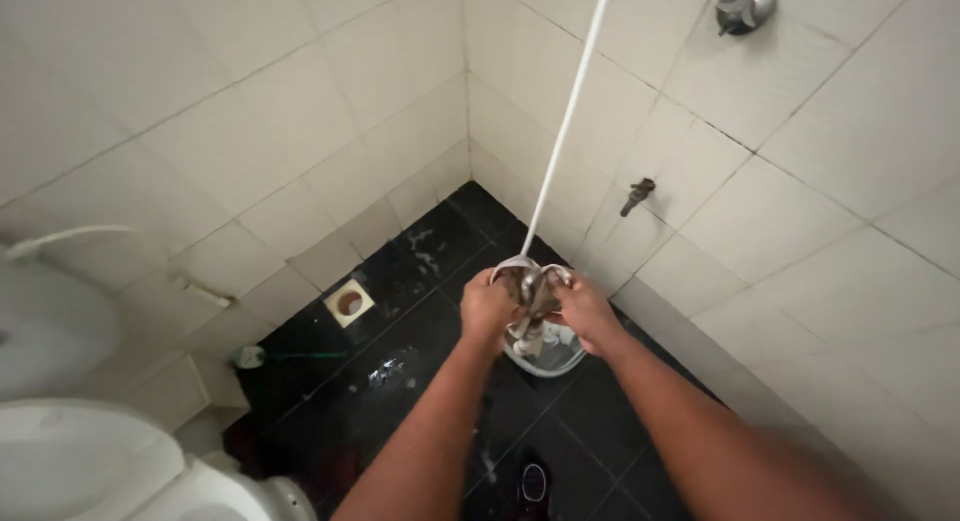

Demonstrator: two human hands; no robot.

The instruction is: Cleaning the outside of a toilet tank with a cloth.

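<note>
Forearms are reaching out ahead of me, both coming up from the bottom of the view over the black floor tiles (pixel 420 381). I am seeing my left hand (pixel 487 308) curled tight, fingers pressed together around one side of a wet, dark bundle of cloth (pixel 535 291), which looks like a mop head, though it is too bunched to tell for sure. My right hand (pixel 587 311) is gripping the other side the same way, fingers closed on it, knuckles facing its partner. The bundle is sitting right between the two sets of fingers, touching both. Just below the fingers, a small white bucket (pixel 548 356) is standing on the floor, partly hidden by the hands. A white handle (pixel 565 121) is rising from the top of the bundle, just above the fingers, slanting up and to the right. Well to the left of the fingers, a square floor drain (pixel 349 303) is lying near the wall, and a white toilet (pixel 90 461) is sitting further left and nearer to me. Beyond the fingers, to the right, a small wall tap (pixel 636 195) is sticking out of the white tiles, with a chrome fitting (pixel 745 5) higher up.
</note>
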